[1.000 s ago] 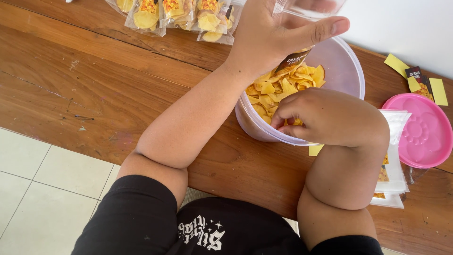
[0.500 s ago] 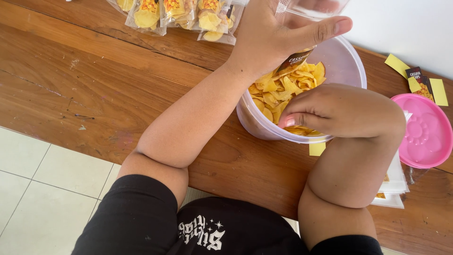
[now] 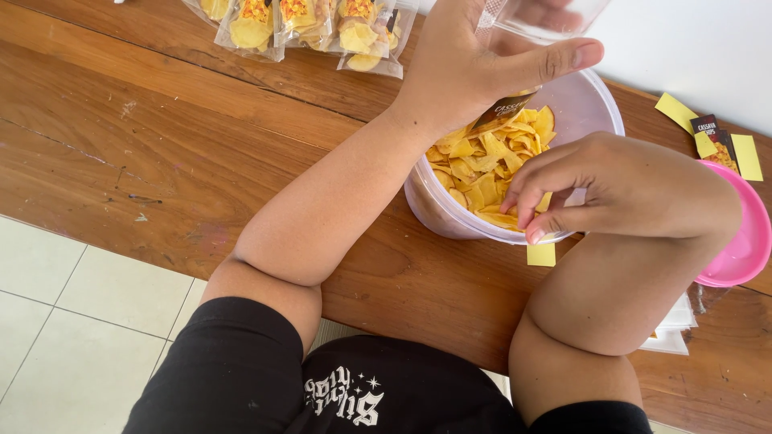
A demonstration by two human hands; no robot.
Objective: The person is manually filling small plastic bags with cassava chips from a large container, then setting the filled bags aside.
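Chips (image 3: 482, 165) in tub (image 3: 599, 104) near table edge, right hand (image 3: 611, 189) pinching some, left hand (image 3: 474, 64) gripping clear bag (image 3: 547, 16).

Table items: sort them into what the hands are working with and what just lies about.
In use: left hand holding clear bag; right hand in tub of chips.
Lying about: filled packets, pink lid, yellow labels.

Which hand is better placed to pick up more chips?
Right. The right hand is curled over the tub, fingertips among the chips; the left hand holds a clear bag above.
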